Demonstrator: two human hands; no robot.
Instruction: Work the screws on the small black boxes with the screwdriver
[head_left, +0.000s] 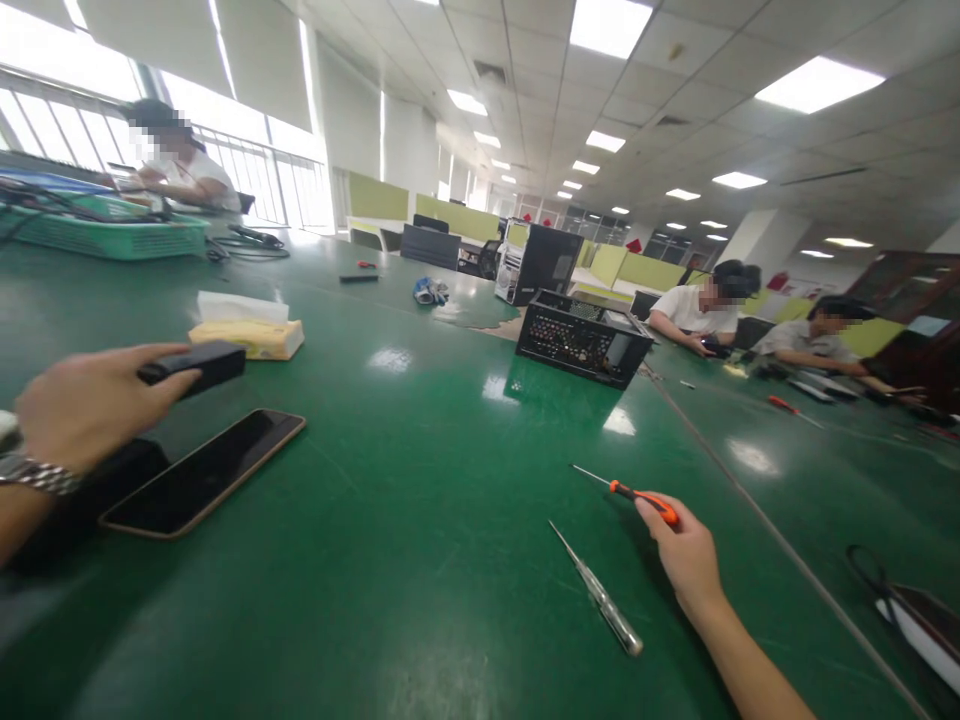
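Note:
My left hand (101,400) is closed round a small black box-shaped object (206,366), held above the green table (360,560) at the left. Just below it lies a phone (210,472) with a dark screen. My right hand (684,550) grips the handle of an orange and black screwdriver (645,502), whose thin shaft points to the upper left. Beside that hand, on its left, a clear-handled screwdriver (600,592) lies on the tabletop. Behind my left hand sits a yellow tissue pack (247,335).
An open black computer case (585,340) lies farther back, near a standing tower (544,262). A green basket (112,238) with cables is at the far left. Another red screwdriver (784,404) lies right. Three people sit around the table.

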